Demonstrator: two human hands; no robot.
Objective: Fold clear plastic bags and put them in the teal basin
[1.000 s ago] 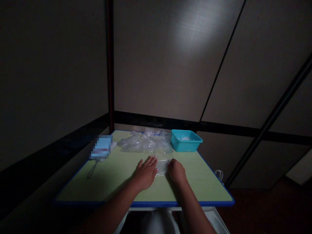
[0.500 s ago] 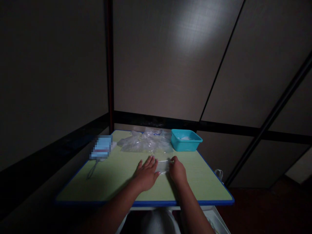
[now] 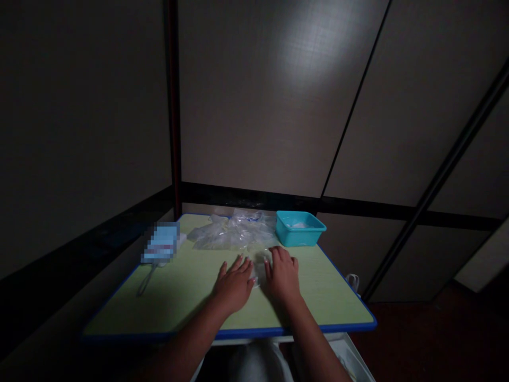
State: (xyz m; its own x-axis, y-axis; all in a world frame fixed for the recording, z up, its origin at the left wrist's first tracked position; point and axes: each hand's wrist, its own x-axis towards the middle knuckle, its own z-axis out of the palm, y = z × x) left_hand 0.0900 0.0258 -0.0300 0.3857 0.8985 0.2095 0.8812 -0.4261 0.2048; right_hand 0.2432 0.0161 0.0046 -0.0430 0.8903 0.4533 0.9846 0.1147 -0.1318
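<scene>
Two hands now lie flat on a small clear plastic bag [image 3: 259, 265] on the green table [image 3: 191, 297], near the teal plastic tub [image 3: 300, 228]: the right hand [image 3: 283, 276] has unclenched and spread beside the open left hand [image 3: 234, 284], smoothing it.

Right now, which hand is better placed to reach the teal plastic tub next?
Probably right. The right hand lies flat on the small clear plastic bag, just below the teal plastic tub at the far right corner. The left hand sits farther left, nearer the heap of clear bags.
</scene>
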